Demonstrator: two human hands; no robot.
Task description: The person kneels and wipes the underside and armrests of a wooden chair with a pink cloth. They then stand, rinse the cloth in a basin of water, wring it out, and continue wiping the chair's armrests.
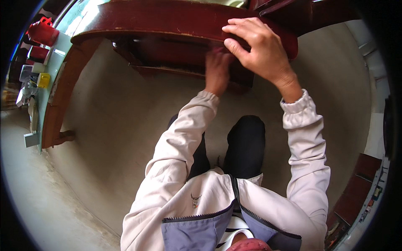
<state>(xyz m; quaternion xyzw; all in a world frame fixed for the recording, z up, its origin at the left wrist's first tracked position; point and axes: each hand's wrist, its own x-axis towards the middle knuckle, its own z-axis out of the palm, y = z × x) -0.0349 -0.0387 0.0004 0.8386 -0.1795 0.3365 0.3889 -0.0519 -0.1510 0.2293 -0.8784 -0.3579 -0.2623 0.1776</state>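
Note:
A glossy dark-red wooden furniture piece (176, 18), perhaps a bench or settee, curves across the top of the view. My right hand (260, 47) is at its front edge, palm down, with thumb and fingers apart and nothing seen in them. Whether the fingertips touch the wood is hard to tell. Below that edge, my left hand (217, 70) reaches toward a lower dark wooden panel (169, 58). Motion blurs this hand. Something dark reddish shows by its fingertips, too smeared to name, and I cannot tell whether it is held.
To the left stands a wooden table with a glass top (59, 58). It carries a red container (43, 33), a yellow box (43, 80) and several small items. Dark-red furniture (351, 191) lies at the lower right. My knees (246, 135) are above the concrete-like floor (119, 103).

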